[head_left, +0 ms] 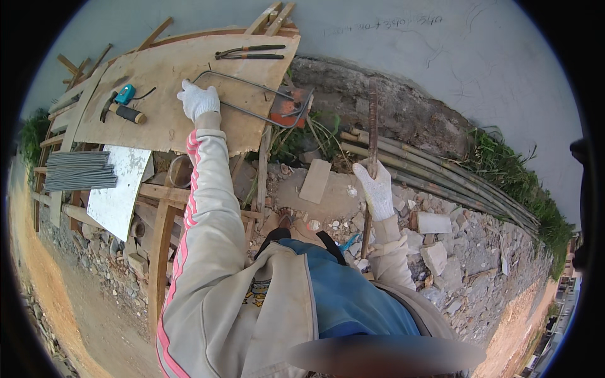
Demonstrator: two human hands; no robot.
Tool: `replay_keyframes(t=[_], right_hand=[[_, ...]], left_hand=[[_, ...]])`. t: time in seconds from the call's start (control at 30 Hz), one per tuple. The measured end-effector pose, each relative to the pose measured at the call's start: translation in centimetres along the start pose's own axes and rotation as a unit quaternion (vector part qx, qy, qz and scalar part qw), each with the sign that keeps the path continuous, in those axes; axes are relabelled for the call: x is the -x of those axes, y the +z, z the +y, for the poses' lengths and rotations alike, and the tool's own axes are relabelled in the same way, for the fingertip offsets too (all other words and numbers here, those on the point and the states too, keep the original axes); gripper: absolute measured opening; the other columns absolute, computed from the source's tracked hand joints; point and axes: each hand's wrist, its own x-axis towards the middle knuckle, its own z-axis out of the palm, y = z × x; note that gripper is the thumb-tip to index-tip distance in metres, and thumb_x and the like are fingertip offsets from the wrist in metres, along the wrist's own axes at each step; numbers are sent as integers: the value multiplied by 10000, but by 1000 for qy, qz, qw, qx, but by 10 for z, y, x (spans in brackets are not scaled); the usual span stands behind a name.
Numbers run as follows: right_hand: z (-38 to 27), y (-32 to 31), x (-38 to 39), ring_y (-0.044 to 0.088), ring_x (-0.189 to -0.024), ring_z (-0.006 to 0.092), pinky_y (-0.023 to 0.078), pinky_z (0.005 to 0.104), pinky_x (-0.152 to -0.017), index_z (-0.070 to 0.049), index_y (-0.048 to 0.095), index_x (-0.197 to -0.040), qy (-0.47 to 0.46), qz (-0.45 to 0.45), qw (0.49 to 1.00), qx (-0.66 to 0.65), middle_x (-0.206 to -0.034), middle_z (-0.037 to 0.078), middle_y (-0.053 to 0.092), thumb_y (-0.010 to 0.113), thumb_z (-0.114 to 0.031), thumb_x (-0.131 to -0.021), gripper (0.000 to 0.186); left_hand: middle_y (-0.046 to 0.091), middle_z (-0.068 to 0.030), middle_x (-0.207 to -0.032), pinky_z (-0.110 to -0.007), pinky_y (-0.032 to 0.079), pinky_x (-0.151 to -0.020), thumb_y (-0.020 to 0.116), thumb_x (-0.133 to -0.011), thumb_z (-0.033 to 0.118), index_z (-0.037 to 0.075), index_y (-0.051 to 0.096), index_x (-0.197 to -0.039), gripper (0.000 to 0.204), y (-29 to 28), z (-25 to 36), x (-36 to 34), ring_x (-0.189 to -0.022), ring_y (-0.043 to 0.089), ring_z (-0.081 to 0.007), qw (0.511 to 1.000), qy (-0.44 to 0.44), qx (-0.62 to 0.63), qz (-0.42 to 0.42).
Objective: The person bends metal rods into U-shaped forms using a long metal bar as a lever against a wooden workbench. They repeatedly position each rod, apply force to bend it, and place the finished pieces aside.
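Note:
My left hand (199,101), in a white knit glove, is closed around one end of a bent rectangular steel stirrup (252,84). The stirrup lies over a plywood bench top (189,132), and its far end reaches onto an orange-red block (282,112) at the bench's right edge. To the right, my gloved right hand (376,189) grips a long rusty metal bar (373,120), which stands roughly upright. The bar's lower part runs down past my wrist. On the bench, black-handled pincers (251,52) rest beyond the stirrup.
A hammer (128,113) and a teal tape measure (125,94) lie on the bench's left part. Cut steel rods (80,171) are bundled beside a white board (120,189). Bamboo poles (441,170) lie along the wall (403,50); rubble (441,258) covers the ground.

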Motion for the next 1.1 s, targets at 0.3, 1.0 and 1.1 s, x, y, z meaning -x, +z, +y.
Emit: replay_keyframes(t=[0.3, 1.0, 1.1], right_hand=[[-40, 103, -186, 416, -461, 64, 313, 276, -412, -49, 663, -1121, 83, -120, 978, -146, -640, -38, 478, 760, -334, -971, 337], [-71, 67, -196, 490, -447, 69, 349, 241, -401, -15, 634, -989, -9, -236, 953, -189, -699, 43, 651, 734, -167, -975, 183], [-55, 73, -195, 481, -447, 71, 346, 248, -399, -27, 626, -987, -3, -269, 945, -186, -689, 31, 623, 727, -178, -975, 182]], left_hand=[[725, -159, -1001, -336, 547, -659, 674, -919, 144, -79, 595, -1335, 479, -19, -9, -10, -753, 694, -206, 853, -31, 521, 2], [500, -45, -632, -298, 285, -475, 508, -1062, 424, -67, 719, -1074, 534, -170, 63, 85, -494, 357, -132, 508, 302, 798, -113], [577, -105, -815, -343, 410, -623, 526, -1048, 384, -71, 693, -1143, 494, -166, 27, 145, -678, 488, -197, 559, 171, 811, -1]])
